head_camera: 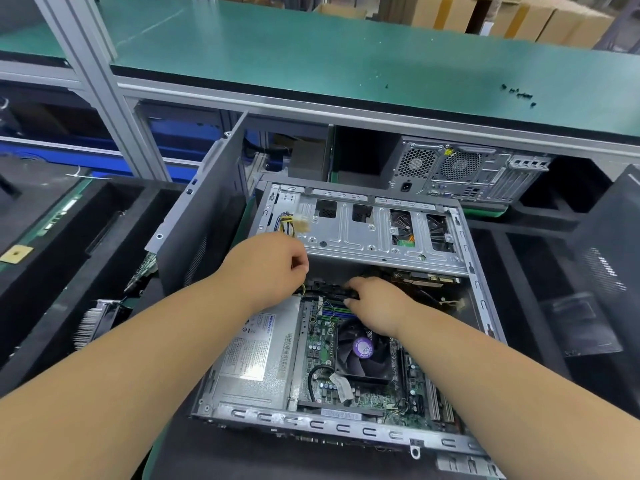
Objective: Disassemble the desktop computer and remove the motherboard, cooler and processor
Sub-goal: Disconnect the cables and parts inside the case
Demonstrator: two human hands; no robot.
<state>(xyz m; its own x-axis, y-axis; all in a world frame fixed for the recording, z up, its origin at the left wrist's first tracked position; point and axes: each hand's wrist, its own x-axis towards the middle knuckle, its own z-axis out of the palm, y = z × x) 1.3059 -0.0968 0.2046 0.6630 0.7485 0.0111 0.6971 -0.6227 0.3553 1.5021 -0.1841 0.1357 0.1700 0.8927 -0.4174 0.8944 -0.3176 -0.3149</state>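
Your left hand pinches yellow-black cables; right hand grips a black connector above the motherboard, far of the cooler.

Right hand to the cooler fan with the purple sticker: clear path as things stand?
Probably yes. The cooler fan lies uncovered on the motherboard, just below the right hand, whose fingers curl on a black part near the memory slots. Only thin cables cross nearby. The raised drive cage sits behind, out of the way.
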